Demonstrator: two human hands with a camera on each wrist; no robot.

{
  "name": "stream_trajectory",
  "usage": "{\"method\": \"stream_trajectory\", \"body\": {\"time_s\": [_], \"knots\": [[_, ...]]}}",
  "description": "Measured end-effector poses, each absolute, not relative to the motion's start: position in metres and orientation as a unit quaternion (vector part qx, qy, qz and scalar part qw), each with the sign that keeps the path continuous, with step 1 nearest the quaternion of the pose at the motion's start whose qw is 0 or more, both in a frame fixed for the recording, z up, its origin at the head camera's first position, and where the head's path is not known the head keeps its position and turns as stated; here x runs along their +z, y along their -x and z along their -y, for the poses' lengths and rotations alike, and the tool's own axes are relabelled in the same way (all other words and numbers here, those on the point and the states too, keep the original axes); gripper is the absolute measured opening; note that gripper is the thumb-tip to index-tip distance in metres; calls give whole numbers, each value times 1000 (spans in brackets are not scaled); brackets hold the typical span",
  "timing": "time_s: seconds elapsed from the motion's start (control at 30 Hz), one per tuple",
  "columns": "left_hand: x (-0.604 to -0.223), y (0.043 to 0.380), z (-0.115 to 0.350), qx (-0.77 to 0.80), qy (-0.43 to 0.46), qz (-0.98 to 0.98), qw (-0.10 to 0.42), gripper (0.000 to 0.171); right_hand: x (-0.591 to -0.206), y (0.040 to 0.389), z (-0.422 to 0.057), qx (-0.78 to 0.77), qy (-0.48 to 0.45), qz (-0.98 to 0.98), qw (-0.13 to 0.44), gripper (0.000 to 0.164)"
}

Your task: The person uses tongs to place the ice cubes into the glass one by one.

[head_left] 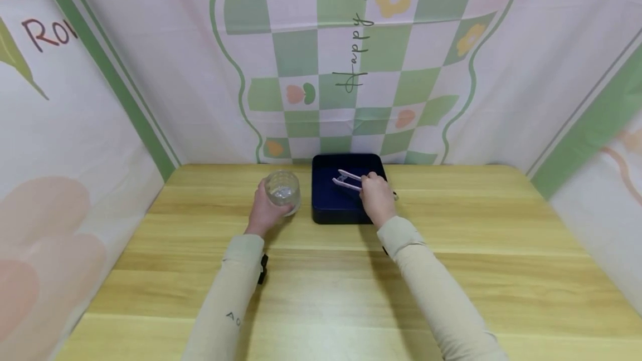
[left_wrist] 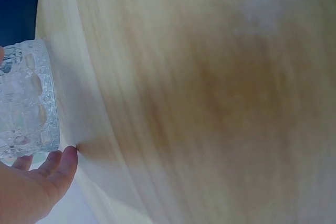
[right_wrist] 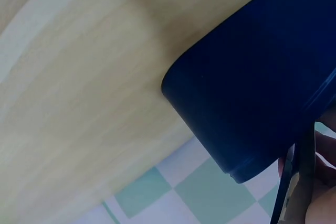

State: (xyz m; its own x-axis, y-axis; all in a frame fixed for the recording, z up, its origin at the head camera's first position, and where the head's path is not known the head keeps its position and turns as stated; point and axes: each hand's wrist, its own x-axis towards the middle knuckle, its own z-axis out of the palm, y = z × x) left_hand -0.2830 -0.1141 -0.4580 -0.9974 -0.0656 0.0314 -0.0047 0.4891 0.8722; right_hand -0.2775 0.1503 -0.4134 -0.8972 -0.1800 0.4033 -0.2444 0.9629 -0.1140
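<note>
On the left, my left hand [head_left: 263, 210] grips a clear, patterned glass [head_left: 283, 189], with the thumb on its near side. Clear, shiny contents show inside the glass. The left wrist view shows its embossed wall [left_wrist: 26, 98] and fingers [left_wrist: 58, 174] beneath it; whether the base touches the table I cannot tell. My right hand [head_left: 378, 199] holds pale-tipped tongs [head_left: 347, 184] over a dark blue tray [head_left: 341, 217]. A small clear piece appears between the tong tips. In the right wrist view, the tongs' dark handle [right_wrist: 296, 190] lies against the fingers, partly cut off.
The wooden table [head_left: 321, 294] stretches toward me and to both sides. Behind the tray hangs a checked green and white curtain [head_left: 341, 121], close to the table's back edge. A small part of an object [head_left: 395, 196] peeks out right of the right hand.
</note>
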Motion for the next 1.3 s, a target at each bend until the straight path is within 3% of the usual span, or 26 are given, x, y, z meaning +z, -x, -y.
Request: {"method": "stream_trajectory", "body": {"time_s": [1.3], "knots": [[-459,283,115,-506,-14,862,31,99,-416,281,-150,95,-71,985,123,13]]}}
